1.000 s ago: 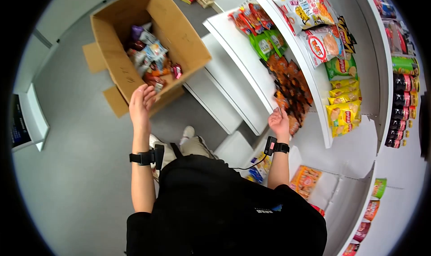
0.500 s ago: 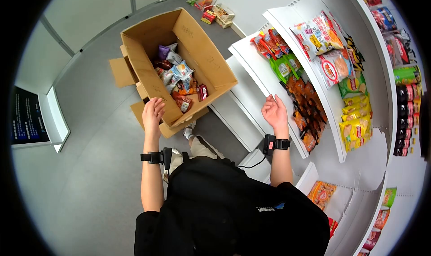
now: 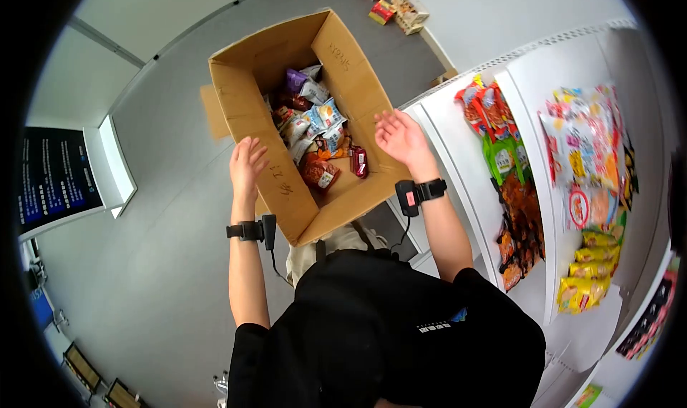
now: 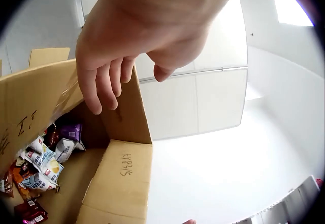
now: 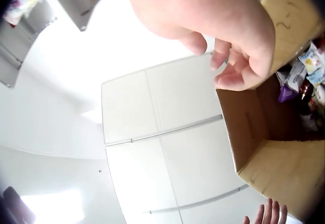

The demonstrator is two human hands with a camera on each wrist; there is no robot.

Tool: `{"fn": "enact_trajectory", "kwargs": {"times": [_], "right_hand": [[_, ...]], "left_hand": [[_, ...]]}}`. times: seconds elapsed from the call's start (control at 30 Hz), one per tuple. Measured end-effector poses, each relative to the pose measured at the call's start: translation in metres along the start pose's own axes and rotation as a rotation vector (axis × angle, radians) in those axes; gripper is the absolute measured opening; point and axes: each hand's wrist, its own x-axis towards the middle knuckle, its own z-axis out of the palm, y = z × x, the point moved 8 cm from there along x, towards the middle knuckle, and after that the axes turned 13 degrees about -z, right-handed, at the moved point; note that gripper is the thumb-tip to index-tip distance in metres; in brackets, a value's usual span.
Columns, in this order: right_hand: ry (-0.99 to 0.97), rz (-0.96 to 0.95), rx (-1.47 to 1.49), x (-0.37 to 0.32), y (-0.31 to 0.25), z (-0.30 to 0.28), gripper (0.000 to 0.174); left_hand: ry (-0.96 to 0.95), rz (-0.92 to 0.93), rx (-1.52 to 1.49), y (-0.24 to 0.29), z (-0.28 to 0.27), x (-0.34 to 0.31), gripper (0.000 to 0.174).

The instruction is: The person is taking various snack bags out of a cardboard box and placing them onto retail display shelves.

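An uncovered cardboard box (image 3: 292, 209) lies in front of me in the head view. Inside it is a loose heap of snack bags, among them a purple bag (image 3: 295, 80), a light-blue and white bag (image 3: 325, 113), a brown-red bag (image 3: 320, 174) and a dark red packet (image 3: 358, 162). My left hand (image 3: 247, 166) is at the box's left wall, its fingers loosely bent and holding nothing. On the opposite side, my right hand (image 3: 403, 140) overlaps the right wall, fingers relaxed, palm bare. Both wrist views show the hands beside the box's upper edges.
White shelves (image 3: 458, 166) stand to the right, bearing red bags (image 3: 494, 109), green bags (image 3: 504, 158), dark orange bags (image 3: 521, 218) and yellow bags (image 3: 585, 293). Several small packages (image 3: 408, 11) lie on the floor beyond the box. A screen (image 3: 59, 179) stands at the left.
My right hand has left the dark orange bags on the shelf and come across to the box's right side. The box now appears nearer and between both hands; the shelves have shifted right in view.
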Motion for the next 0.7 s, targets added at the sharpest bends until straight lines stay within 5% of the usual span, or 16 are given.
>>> {"fn": "enact_trajectory", "kwargs": {"times": [0.23,0.53,0.7], "right_hand": [[0.253,0.175,0.054,0.142,0.084,-0.035,0.027],[0.753,0.432,0.134,0.237,0.255,-0.273,0.024],[0.846,0.368,0.092,0.258,0.289,-0.351,0.024]], "left_hand": [[0.085,-0.088,0.059,0.008,0.003,0.046,0.055],[0.257,-0.154,0.026,-0.008,-0.025,0.049,0.051],[0.227,-0.201,-0.014,-0.019,-0.050,0.055,0.044]]}}
